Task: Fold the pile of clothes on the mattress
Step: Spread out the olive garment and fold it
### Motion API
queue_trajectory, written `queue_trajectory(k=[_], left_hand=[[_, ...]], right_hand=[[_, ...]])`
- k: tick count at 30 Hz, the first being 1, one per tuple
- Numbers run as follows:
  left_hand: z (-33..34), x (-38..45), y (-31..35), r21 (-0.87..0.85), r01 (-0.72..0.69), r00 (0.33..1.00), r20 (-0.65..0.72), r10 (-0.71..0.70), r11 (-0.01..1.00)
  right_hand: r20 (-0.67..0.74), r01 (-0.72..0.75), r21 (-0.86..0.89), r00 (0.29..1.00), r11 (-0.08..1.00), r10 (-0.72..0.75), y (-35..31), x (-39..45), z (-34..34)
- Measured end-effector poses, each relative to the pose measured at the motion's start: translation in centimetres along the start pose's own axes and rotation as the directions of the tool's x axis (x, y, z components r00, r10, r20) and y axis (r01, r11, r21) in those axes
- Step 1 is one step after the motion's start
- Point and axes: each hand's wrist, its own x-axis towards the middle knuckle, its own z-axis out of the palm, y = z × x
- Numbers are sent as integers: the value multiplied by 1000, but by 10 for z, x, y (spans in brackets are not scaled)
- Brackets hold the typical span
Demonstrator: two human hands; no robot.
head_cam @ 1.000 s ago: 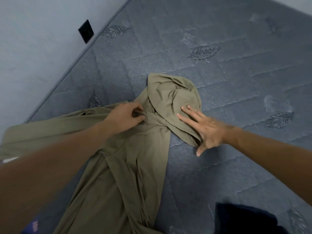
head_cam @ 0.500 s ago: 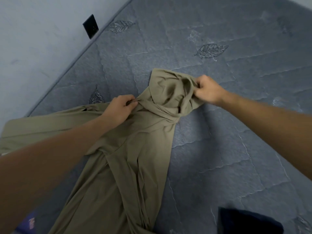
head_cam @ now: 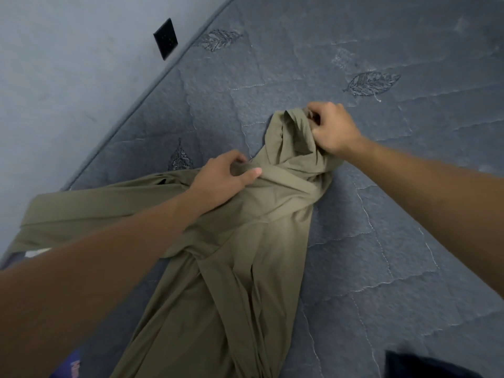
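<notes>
An olive-green hooded garment (head_cam: 240,263) lies crumpled on the grey quilted mattress (head_cam: 395,214), its body running toward the bottom of the view and one sleeve stretching left. My left hand (head_cam: 226,181) pinches the cloth at the neck, where the hood joins the body. My right hand (head_cam: 332,129) is closed on the top edge of the hood and holds it bunched up, lifted a little off the mattress.
A pale wall (head_cam: 68,91) with a black socket plate (head_cam: 165,38) runs along the mattress's left edge. A dark navy garment (head_cam: 425,365) lies at the bottom right. A bit of purple cloth (head_cam: 72,368) shows at the bottom left.
My right hand went from lying flat on the hood to gripping its edge and pulling it up and away. My left hand kept its pinch at the neck.
</notes>
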Motion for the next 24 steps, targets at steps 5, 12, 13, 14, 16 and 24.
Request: queue_trajectory(k=[5,12,13,14,16,24], left_hand=[[7,8,-6,277,26,992,-126,10,961],[16,-41,-3,646,-459,777,-40,628,610],[21,-46,-5,644,-506,775,47,630,574],[27,-49,-9,639,-507,800,99,591,578],[34,-45,-21,651,-418,878,108,467,634],[49,-45,-40,738,-262,957,117,265,621]], right_hand=[[-210,-50,-137,977,989,21,-14,16,5],[-270,159,-311,930,937,-248,-42,-109,46],[-229,195,-308,935,931,-271,-39,-126,55],[-191,222,-293,939,930,-285,-37,-140,65],[-101,269,-261,948,927,-303,-34,-155,82],[2,72,-276,997,958,-74,-38,-171,122]])
